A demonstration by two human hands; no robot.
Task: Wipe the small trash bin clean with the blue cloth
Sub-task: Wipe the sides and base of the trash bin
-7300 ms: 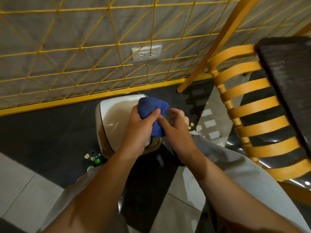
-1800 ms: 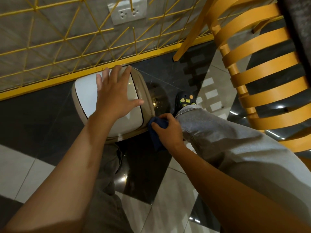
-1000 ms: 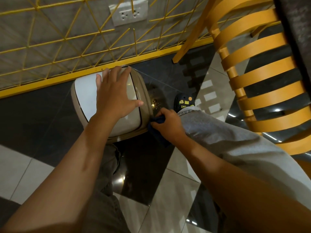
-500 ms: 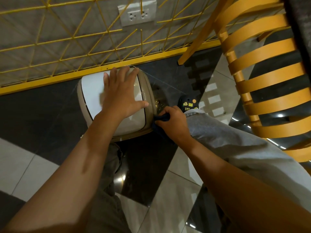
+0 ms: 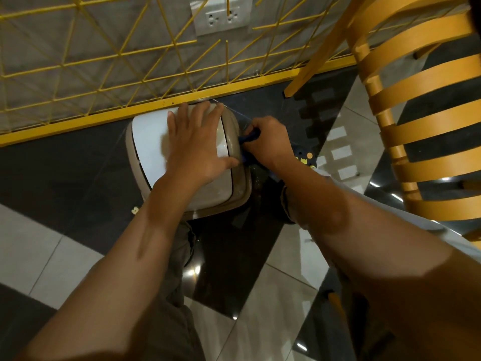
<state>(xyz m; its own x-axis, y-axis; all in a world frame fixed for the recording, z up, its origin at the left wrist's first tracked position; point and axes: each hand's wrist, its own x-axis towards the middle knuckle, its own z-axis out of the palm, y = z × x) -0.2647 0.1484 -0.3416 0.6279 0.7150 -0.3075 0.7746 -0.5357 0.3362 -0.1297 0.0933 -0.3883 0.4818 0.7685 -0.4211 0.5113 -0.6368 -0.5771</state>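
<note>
The small trash bin (image 5: 148, 142), beige with a white swing lid, stands on the dark floor tile close to the yellow rail. My left hand (image 5: 195, 144) lies flat on the lid with its fingers spread, pressing down on it. My right hand (image 5: 268, 144) is closed around the blue cloth (image 5: 248, 139) and holds it against the bin's right side, near the far upper edge. Only a small dark blue fold of the cloth shows between my fingers and the bin; the bin's right wall is mostly hidden.
A yellow wire grid fence with a yellow base rail (image 5: 78, 121) runs just behind the bin. An orange slatted chair (image 5: 421, 131) stands at the right. My knees and grey trousers (image 5: 338, 188) flank the bin. A wall socket (image 5: 221, 18) sits above.
My right hand has slid the cloth along the bin's right side, from the near corner toward the far edge. My left hand stays flat on the lid. Earlier, both hands held the cloth above the lid.
</note>
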